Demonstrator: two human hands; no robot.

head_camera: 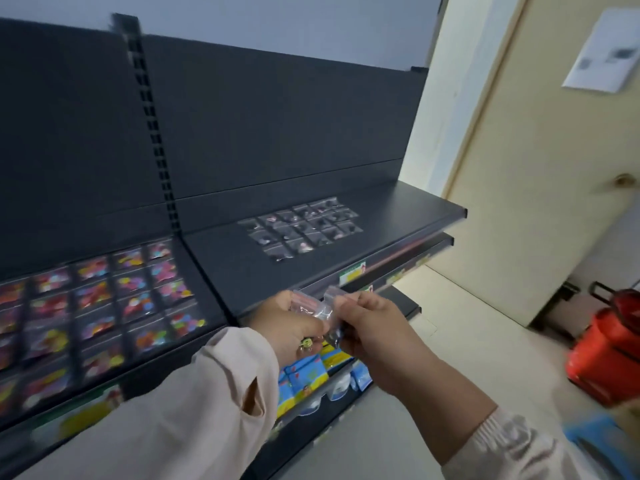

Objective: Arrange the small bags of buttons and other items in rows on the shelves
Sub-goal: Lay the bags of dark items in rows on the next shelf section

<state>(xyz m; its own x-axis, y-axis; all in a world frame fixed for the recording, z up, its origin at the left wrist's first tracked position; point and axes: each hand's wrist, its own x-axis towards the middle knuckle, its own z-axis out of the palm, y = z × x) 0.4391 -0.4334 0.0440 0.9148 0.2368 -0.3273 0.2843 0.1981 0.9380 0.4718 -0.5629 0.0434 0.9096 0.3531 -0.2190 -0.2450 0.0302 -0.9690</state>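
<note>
Slippage is looming as the main risk: both hands are holding a slick bunch of small clear bags (320,308) in the air just in front of the dark shelf (235,268), so a bag gripped too loosely could be dropping to the lower shelves or the floor. The left hand (289,323) is curling its fingers round the bunch, while the right hand (375,325) is pinching the top of one bag between thumb and fingers, apparently to separate it. A careless reach could also be knocking the grid of clear bags (304,226) out of line, since these are lying loose and close together on that shelf. The held bags are looking glossy, crinkled and see-through, with a reddish strip along one top; their contents are too blurred to tell. Colourful button bags (104,306) are lying in rows on the bay to the left.
</note>
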